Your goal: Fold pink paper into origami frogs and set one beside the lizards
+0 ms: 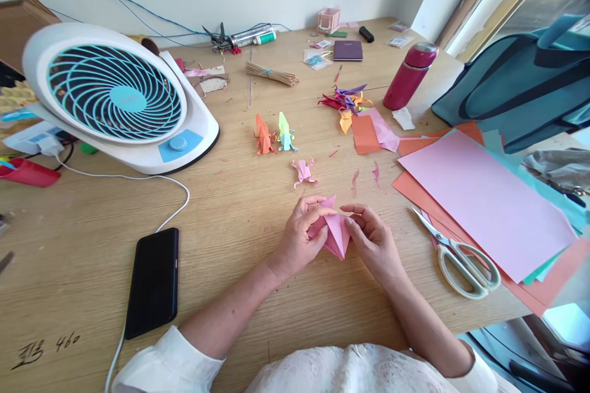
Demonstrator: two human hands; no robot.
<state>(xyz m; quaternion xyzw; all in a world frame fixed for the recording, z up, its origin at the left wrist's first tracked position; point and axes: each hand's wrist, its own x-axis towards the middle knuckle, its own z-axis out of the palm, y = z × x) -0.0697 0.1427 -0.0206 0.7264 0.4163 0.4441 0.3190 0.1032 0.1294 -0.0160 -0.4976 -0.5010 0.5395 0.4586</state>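
Note:
A partly folded sheet of pink origami paper (pixel 337 234) is held between my hands, low over the wooden table, with one point facing me and another facing away. My left hand (pixel 302 232) pinches its left side, thumb on top. On the right edge, my right hand (pixel 371 234) closes thumb and fingers on the paper. Just beyond lies a small pink origami frog (pixel 304 173). Farther back, an orange origami figure (pixel 264 135) stands beside a green and blue one (pixel 286 132). The undersides of my fingers are hidden.
White-handled scissors (pixel 465 261) lie at the right by stacked coloured paper (pixel 483 196). A red flask (pixel 410 77) stands behind, near a teal bag (pixel 516 80). On the left are a fan (pixel 124 98) and a black phone (pixel 153 282) with its white cable.

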